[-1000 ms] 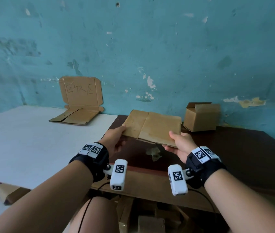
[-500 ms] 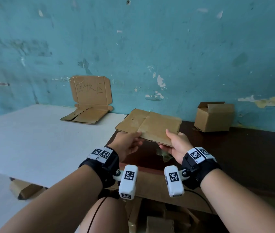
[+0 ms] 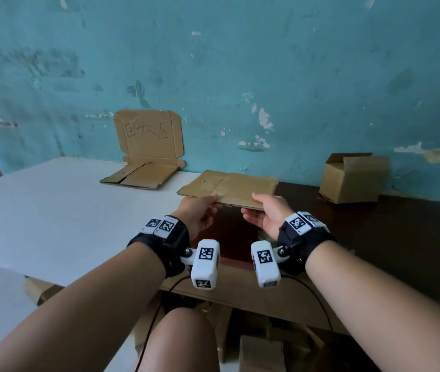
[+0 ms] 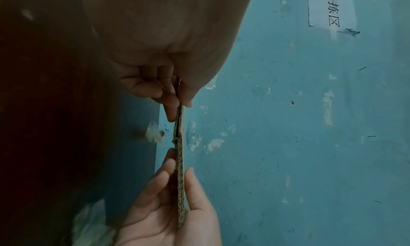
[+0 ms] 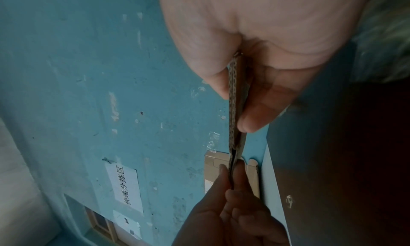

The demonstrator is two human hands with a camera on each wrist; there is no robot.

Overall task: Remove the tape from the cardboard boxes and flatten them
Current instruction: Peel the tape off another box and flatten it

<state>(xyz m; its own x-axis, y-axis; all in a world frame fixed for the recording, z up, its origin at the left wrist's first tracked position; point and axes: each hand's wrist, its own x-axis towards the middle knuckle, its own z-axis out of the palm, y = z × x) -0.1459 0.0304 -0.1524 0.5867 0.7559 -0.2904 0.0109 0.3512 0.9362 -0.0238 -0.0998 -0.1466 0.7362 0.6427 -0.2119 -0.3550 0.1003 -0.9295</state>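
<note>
Both hands hold a flattened cardboard box (image 3: 229,187) level in the air, over the seam between the white table and the dark table. My left hand (image 3: 200,210) pinches its near edge, thumb on top, fingers below. My right hand (image 3: 264,210) pinches the same edge further right. The wrist views show the corrugated edge of the flattened box (image 4: 180,162) (image 5: 233,109) squeezed between thumb and fingers of each hand. An assembled small cardboard box (image 3: 353,178) with raised flaps stands on the dark table (image 3: 401,237) at the back right.
A flat cardboard piece with handwriting (image 3: 149,135) leans on the teal wall, with flattened cardboard (image 3: 135,178) lying before it on the white table (image 3: 52,210). A crumpled bit of tape (image 4: 153,132) lies on the dark table. More cardboard sits under the tables.
The flattened box has tipped from facing me to lying nearly level and has moved left toward the white table. Both hands shifted closer together on its near edge.
</note>
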